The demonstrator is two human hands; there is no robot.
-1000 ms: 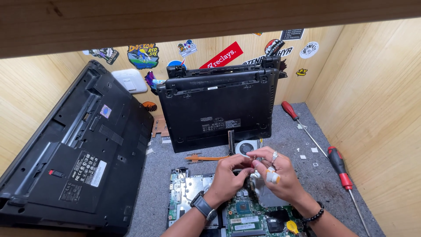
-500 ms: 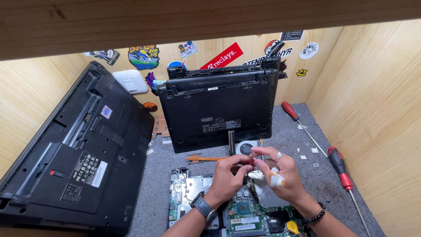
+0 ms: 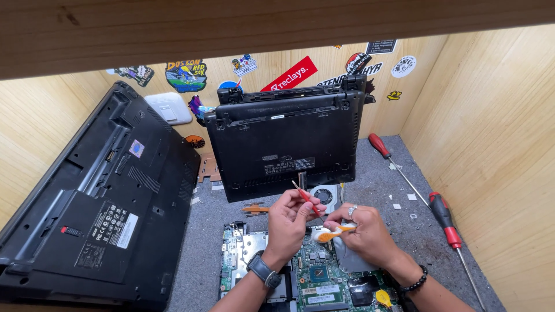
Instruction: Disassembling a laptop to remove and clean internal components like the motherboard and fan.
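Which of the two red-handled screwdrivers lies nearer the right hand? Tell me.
The short one with the red-and-black handle by the right wall lies nearer the right hand; the long one lies farther back, toward the leaning laptop.

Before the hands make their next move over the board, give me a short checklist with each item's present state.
1. Left hand has a firm grip on the thin red tool: ok, pinched between its fingertips.
2. Right hand holds the small orange and white piece: ok.
3. Green circuit board lies flat on the grey mat: ok.
4. Cooling fan is free of the hands: ok, it sits just beyond them.
5. Both red-handled screwdrivers are off the board: ok, they lie on the mat to the right.
6. Tool tip touches the orange and white piece: cannot tell, fingers hide it.
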